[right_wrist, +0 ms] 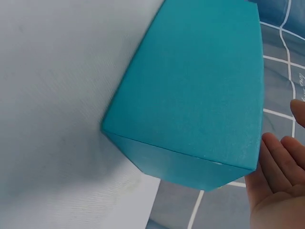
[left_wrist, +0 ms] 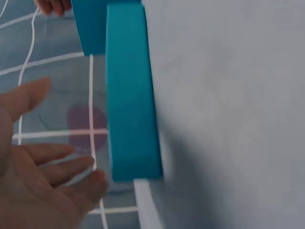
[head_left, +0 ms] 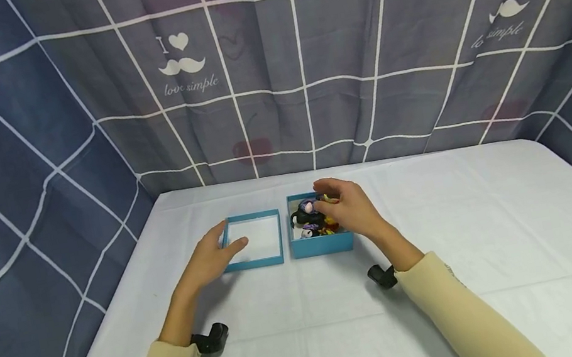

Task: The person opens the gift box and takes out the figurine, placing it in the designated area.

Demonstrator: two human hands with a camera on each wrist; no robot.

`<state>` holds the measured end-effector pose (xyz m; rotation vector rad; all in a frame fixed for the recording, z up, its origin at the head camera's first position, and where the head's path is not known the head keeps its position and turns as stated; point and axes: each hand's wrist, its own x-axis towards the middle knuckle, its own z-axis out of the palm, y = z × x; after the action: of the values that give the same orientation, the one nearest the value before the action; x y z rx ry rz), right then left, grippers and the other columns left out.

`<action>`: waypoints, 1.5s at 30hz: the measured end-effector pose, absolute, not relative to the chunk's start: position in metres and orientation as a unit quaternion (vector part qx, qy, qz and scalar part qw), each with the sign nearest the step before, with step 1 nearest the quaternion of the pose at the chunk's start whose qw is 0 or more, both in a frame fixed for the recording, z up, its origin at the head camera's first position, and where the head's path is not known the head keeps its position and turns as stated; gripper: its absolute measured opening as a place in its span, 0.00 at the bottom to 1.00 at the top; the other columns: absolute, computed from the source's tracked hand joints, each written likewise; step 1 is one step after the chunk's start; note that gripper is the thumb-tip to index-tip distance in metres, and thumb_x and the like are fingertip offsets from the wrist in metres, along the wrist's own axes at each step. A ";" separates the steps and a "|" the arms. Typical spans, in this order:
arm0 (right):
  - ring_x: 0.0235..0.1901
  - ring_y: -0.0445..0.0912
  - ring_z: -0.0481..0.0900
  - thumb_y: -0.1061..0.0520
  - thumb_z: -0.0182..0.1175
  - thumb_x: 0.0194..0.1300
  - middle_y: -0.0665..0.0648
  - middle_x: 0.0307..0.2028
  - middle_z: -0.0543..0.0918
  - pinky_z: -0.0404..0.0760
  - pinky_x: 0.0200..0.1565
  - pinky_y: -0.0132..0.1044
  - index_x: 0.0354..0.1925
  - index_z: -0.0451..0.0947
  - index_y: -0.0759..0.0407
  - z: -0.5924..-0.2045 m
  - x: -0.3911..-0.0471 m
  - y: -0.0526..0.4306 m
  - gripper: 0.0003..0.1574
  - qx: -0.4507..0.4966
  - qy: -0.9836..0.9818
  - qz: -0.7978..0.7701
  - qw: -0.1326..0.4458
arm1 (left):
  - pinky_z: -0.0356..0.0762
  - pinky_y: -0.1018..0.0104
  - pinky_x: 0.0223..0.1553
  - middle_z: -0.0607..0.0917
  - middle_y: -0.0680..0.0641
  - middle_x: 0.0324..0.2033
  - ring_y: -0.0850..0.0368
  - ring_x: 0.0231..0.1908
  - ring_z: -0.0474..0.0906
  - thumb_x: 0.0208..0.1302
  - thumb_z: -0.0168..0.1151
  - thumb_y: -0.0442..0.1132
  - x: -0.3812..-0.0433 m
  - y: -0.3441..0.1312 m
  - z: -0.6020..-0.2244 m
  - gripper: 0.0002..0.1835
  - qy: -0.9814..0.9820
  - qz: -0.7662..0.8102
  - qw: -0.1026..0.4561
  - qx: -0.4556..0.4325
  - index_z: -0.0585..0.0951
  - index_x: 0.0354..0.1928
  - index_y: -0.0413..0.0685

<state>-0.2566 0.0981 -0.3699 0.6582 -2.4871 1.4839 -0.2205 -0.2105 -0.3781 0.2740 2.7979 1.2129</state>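
A teal box lid (head_left: 281, 237) lies with its white inside up on the table. Just right of it stands a teal box (head_left: 323, 245) filled with several small colourful toy figures (head_left: 309, 220), some black, purple and yellow. My left hand (head_left: 212, 256) hovers at the lid's left side, thumb spread over it and fingers along its outer edge; the left wrist view shows the fingers loosely extended and holding nothing. Over the box's right side is my right hand (head_left: 348, 206), its thumb close above the figures. Its fingers (right_wrist: 281, 164) look extended in the right wrist view, and part of the box's contents is hidden behind it.
A white cloth covers the table (head_left: 472, 222). Dark grey-blue curtains (head_left: 266, 67) with white grid lines hang behind it and at both sides. Black wrist cameras (head_left: 212, 338) sit under the sleeves' cuffs.
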 end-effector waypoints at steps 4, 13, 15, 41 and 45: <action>0.57 0.58 0.78 0.58 0.65 0.66 0.65 0.57 0.80 0.75 0.57 0.51 0.62 0.75 0.65 -0.369 -0.261 0.093 0.27 0.225 -0.849 0.472 0.076 | 0.53 0.38 0.67 0.53 0.34 0.74 0.34 0.72 0.49 0.68 0.62 0.54 -0.219 -0.193 -0.375 0.46 0.898 0.420 0.048 0.127 0.52 0.76 0.37; 0.55 0.57 0.78 0.57 0.63 0.67 0.64 0.58 0.79 0.75 0.56 0.52 0.63 0.74 0.66 -0.372 -0.268 0.085 0.28 0.232 -0.876 0.417 0.069 | 0.64 0.52 0.66 0.53 0.39 0.75 0.42 0.71 0.59 0.62 0.70 0.46 -0.230 -0.153 -0.385 0.52 0.818 0.534 0.108 0.186 0.46 0.78 0.44; 0.55 0.56 0.78 0.57 0.63 0.67 0.64 0.58 0.79 0.75 0.56 0.51 0.63 0.74 0.66 -0.371 -0.269 0.083 0.28 0.236 -0.883 0.400 0.070 | 0.63 0.52 0.66 0.53 0.39 0.75 0.43 0.71 0.58 0.62 0.70 0.45 -0.233 -0.146 -0.389 0.53 0.813 0.540 0.116 0.186 0.45 0.78 0.43; 0.54 0.57 0.79 0.56 0.65 0.66 0.64 0.55 0.81 0.75 0.56 0.51 0.61 0.76 0.67 -0.376 -0.285 0.085 0.28 0.259 -0.917 0.302 0.042 | 0.58 0.49 0.68 0.58 0.38 0.73 0.41 0.71 0.55 0.63 0.70 0.48 -0.239 -0.127 -0.403 0.47 0.858 0.474 0.099 0.172 0.56 0.75 0.37; 0.53 0.58 0.78 0.58 0.67 0.64 0.64 0.53 0.82 0.74 0.57 0.51 0.59 0.78 0.67 -0.378 -0.286 0.084 0.27 0.259 -0.918 0.293 0.063 | 0.58 0.49 0.68 0.58 0.38 0.73 0.41 0.71 0.55 0.62 0.70 0.48 -0.240 -0.127 -0.403 0.47 0.859 0.472 0.094 0.172 0.56 0.75 0.37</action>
<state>-0.2858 0.0835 -0.3784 0.7812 -2.7740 0.8855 -0.2400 -0.1266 -0.4028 0.5093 2.5492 1.4012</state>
